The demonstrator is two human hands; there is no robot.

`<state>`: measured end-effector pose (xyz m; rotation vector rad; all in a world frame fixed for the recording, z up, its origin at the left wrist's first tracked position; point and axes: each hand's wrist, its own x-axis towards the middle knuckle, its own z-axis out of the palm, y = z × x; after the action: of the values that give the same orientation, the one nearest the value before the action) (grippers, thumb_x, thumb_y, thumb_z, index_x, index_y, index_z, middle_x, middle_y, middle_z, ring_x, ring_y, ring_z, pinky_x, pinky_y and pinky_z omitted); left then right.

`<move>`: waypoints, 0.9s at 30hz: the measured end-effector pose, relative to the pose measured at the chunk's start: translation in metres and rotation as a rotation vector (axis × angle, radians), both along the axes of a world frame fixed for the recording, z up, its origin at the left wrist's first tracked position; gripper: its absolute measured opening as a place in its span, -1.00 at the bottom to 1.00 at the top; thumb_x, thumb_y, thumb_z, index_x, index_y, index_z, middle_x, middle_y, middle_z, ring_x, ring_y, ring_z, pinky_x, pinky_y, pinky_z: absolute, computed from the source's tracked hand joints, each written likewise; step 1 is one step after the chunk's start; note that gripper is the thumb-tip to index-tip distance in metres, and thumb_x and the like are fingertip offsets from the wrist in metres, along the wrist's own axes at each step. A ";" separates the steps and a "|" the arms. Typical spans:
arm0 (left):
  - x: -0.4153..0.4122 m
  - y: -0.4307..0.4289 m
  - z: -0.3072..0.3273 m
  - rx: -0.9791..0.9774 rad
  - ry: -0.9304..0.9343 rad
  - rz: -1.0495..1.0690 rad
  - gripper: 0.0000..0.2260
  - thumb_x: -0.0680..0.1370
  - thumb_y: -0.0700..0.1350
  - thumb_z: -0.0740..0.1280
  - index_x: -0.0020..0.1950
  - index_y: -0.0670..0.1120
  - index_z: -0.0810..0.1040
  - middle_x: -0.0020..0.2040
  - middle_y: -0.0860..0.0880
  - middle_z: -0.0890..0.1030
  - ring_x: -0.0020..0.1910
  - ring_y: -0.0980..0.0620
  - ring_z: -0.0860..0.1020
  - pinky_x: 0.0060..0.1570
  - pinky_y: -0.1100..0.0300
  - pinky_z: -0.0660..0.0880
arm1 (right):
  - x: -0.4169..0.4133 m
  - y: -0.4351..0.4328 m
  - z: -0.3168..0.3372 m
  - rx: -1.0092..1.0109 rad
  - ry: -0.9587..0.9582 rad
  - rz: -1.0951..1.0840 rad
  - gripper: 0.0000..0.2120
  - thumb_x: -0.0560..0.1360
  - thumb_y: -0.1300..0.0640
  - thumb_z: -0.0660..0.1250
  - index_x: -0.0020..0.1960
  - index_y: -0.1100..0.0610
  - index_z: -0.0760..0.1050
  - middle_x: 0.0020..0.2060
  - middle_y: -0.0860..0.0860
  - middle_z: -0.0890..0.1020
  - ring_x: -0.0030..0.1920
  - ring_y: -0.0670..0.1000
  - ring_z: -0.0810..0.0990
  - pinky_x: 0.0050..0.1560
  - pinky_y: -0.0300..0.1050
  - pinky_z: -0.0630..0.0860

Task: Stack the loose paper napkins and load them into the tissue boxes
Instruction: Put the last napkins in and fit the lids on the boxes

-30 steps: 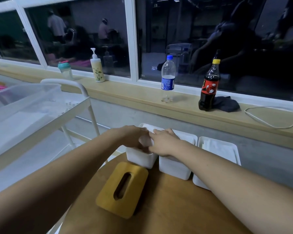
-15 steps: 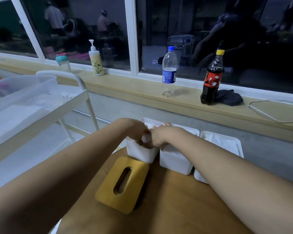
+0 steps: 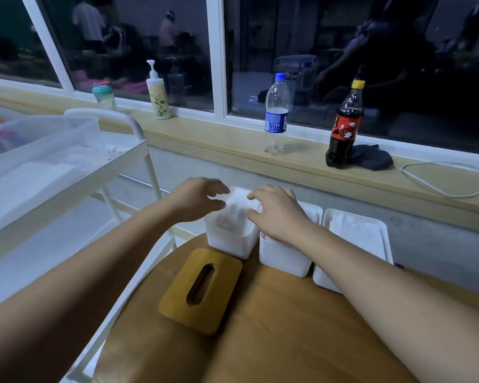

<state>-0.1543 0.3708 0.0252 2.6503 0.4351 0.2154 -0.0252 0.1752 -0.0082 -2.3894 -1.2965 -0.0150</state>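
Observation:
Three white tissue boxes stand in a row at the far edge of the round wooden table (image 3: 288, 327). The left box (image 3: 227, 244) holds white napkins (image 3: 237, 214) that show between my hands. My left hand (image 3: 197, 197) hovers at that box's left rim with relaxed, spread fingers and holds nothing. Over the middle box (image 3: 282, 258) lies my right hand (image 3: 277, 211), its fingertips touching the right side of the napkins. The right box (image 3: 327, 275) also shows white napkins (image 3: 357, 233) inside. A wooden lid (image 3: 202, 288) with a slot lies flat in front of the left box.
A white cart (image 3: 138, 150) with a clear plastic bin (image 3: 39, 142) stands to the left of the table. On the window ledge (image 3: 302, 164) stand a water bottle (image 3: 277, 111), a cola bottle (image 3: 343, 128), a pump bottle (image 3: 156, 92), a dark cloth and a white cable.
My hands were pressed together over the left box; they have moved apart to its two sides, and the napkins inside now show.

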 end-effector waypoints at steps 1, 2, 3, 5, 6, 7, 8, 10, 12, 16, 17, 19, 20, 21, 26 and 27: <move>-0.009 0.002 -0.002 -0.031 -0.030 0.035 -0.69 0.64 -0.06 0.49 0.38 0.03 0.65 0.32 0.04 0.69 0.26 0.01 0.65 0.27 0.09 0.60 | -0.006 -0.004 -0.003 0.051 -0.002 0.000 -0.64 0.62 -0.06 0.34 0.38 -0.03 0.58 0.35 -0.06 0.58 0.42 0.06 0.45 0.49 -0.03 0.19; -0.019 0.001 -0.005 -0.059 -0.060 0.067 -0.71 0.64 -0.08 0.49 0.36 0.02 0.66 0.28 0.04 0.70 0.21 0.02 0.66 0.24 0.05 0.63 | -0.015 -0.008 -0.005 0.088 -0.006 0.000 -0.68 0.62 -0.05 0.34 0.34 -0.03 0.59 0.32 -0.07 0.59 0.39 0.05 0.45 0.44 -0.04 0.22; -0.027 0.002 -0.009 -0.075 -0.075 0.104 -0.73 0.64 -0.07 0.49 0.34 0.02 0.66 0.24 0.05 0.70 0.17 0.04 0.66 0.20 0.04 0.65 | -0.024 -0.010 -0.009 0.110 -0.006 0.000 -0.71 0.62 -0.04 0.35 0.31 -0.03 0.60 0.29 -0.08 0.59 0.37 0.04 0.45 0.41 -0.04 0.24; -0.044 0.000 -0.020 -0.082 -0.067 0.172 -0.74 0.63 -0.04 0.50 0.32 0.03 0.66 0.18 0.07 0.70 0.09 0.07 0.66 0.10 0.08 0.65 | -0.048 -0.016 -0.016 0.135 -0.015 0.019 -0.75 0.62 -0.02 0.35 0.27 -0.02 0.61 0.25 -0.10 0.58 0.32 0.01 0.44 0.39 -0.03 0.27; -0.052 -0.001 -0.025 -0.088 -0.053 0.204 -0.74 0.62 -0.02 0.50 0.31 0.04 0.65 0.16 0.09 0.70 0.05 0.08 0.66 0.05 0.09 0.66 | -0.060 -0.018 -0.020 0.152 -0.024 0.031 -0.77 0.62 0.01 0.34 0.25 -0.01 0.61 0.21 -0.11 0.56 0.29 -0.01 0.43 0.36 -0.03 0.30; -0.058 -0.002 -0.031 -0.106 -0.029 0.236 -0.73 0.61 0.00 0.51 0.29 0.06 0.64 0.13 0.10 0.70 0.01 0.08 0.66 -0.03 0.10 0.66 | -0.071 -0.020 -0.025 0.172 -0.039 0.044 -0.80 0.62 0.03 0.33 0.22 0.00 0.61 0.16 -0.11 0.55 0.24 -0.01 0.43 0.33 -0.03 0.32; -0.065 -0.004 -0.037 -0.132 0.001 0.267 -0.72 0.59 0.03 0.52 0.28 0.08 0.62 0.10 0.12 0.69 -0.03 0.09 0.66 -0.11 0.12 0.66 | -0.081 -0.022 -0.029 0.182 -0.057 0.053 -0.83 0.62 0.04 0.31 0.17 0.01 0.61 0.11 -0.10 0.53 0.20 0.00 0.44 0.30 -0.02 0.36; -0.077 -0.010 -0.049 -0.147 0.085 0.312 -0.65 0.57 0.11 0.53 0.31 0.10 0.59 0.10 0.10 0.67 -0.03 0.09 0.65 -0.19 0.17 0.61 | -0.098 -0.026 -0.037 0.153 -0.068 0.050 -0.91 0.63 0.03 0.30 0.07 0.01 0.56 0.00 -0.09 0.52 0.10 0.03 0.48 0.21 0.02 0.44; -0.086 -0.017 -0.061 -0.121 0.178 0.332 -0.52 0.53 0.21 0.54 0.37 0.09 0.54 0.16 0.06 0.66 0.03 0.07 0.63 -0.19 0.21 0.53 | -0.112 -0.028 -0.043 0.064 -0.008 0.005 -0.89 0.65 -0.04 0.27 0.01 -0.01 0.44 -0.07 -0.07 0.56 0.00 0.08 0.56 0.03 0.06 0.54; -0.095 -0.031 -0.080 -0.101 0.254 0.370 -0.32 0.46 0.28 0.58 0.46 0.02 0.49 0.26 -0.02 0.63 0.13 -0.02 0.60 0.01 0.09 0.59 | -0.120 -0.028 -0.065 -0.147 0.052 -0.131 -0.63 0.65 -0.27 0.22 0.17 0.04 0.41 -0.09 0.04 0.66 -0.04 0.18 0.66 -0.12 0.05 0.62; -0.097 -0.035 -0.085 -0.085 0.255 0.376 -0.30 0.45 0.27 0.59 0.48 0.00 0.49 0.28 -0.03 0.62 0.15 -0.04 0.60 0.08 0.06 0.61 | -0.120 -0.027 -0.071 -0.153 0.077 -0.161 -0.54 0.63 -0.31 0.22 0.27 0.05 0.40 -0.09 0.05 0.66 -0.03 0.19 0.66 -0.13 0.05 0.60; -0.101 -0.044 -0.092 -0.048 0.241 0.373 -0.28 0.43 0.27 0.59 0.48 -0.02 0.50 0.30 -0.04 0.62 0.16 -0.05 0.60 0.08 0.05 0.61 | -0.120 -0.025 -0.081 -0.113 0.168 -0.218 -0.39 0.58 -0.35 0.29 0.39 0.08 0.35 -0.07 0.05 0.65 0.02 0.20 0.66 -0.15 0.03 0.56; -0.102 -0.049 -0.094 -0.041 0.223 0.378 -0.31 0.44 0.26 0.58 0.46 -0.03 0.51 0.29 -0.04 0.62 0.13 -0.04 0.59 0.04 0.06 0.61 | -0.120 -0.024 -0.084 -0.092 0.220 -0.243 -0.36 0.56 -0.34 0.33 0.40 0.09 0.34 -0.03 0.05 0.64 0.04 0.19 0.65 -0.14 0.03 0.57; -0.103 -0.054 -0.096 -0.034 0.206 0.392 -0.35 0.46 0.25 0.55 0.43 -0.04 0.53 0.26 -0.05 0.62 0.10 -0.04 0.58 0.01 0.07 0.60 | -0.121 -0.024 -0.086 -0.075 0.267 -0.265 -0.36 0.54 -0.33 0.37 0.38 0.10 0.35 0.00 0.06 0.64 0.05 0.19 0.65 -0.12 0.04 0.59; -0.108 -0.063 -0.091 -0.036 0.188 0.458 -0.49 0.42 0.21 0.50 0.22 -0.08 0.61 0.04 -0.02 0.59 -0.02 -0.06 0.61 -0.03 -0.04 0.66 | -0.128 -0.020 -0.091 0.003 0.395 -0.333 -0.26 0.45 -0.28 0.47 0.45 0.08 0.33 0.06 0.03 0.65 0.08 0.15 0.66 -0.10 0.02 0.60; -0.109 -0.063 -0.089 -0.033 0.175 0.462 -0.49 0.40 0.21 0.50 0.20 -0.09 0.62 0.02 -0.01 0.59 -0.04 -0.05 0.60 -0.04 -0.04 0.66 | -0.129 -0.019 -0.091 0.018 0.410 -0.335 -0.25 0.45 -0.28 0.47 0.47 0.08 0.32 0.03 0.01 0.66 0.06 0.13 0.67 -0.12 0.01 0.62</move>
<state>-0.2631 0.3080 -0.0639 2.5085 1.0970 0.1142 -0.1541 0.1561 -0.0987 -2.3995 -0.7031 0.3439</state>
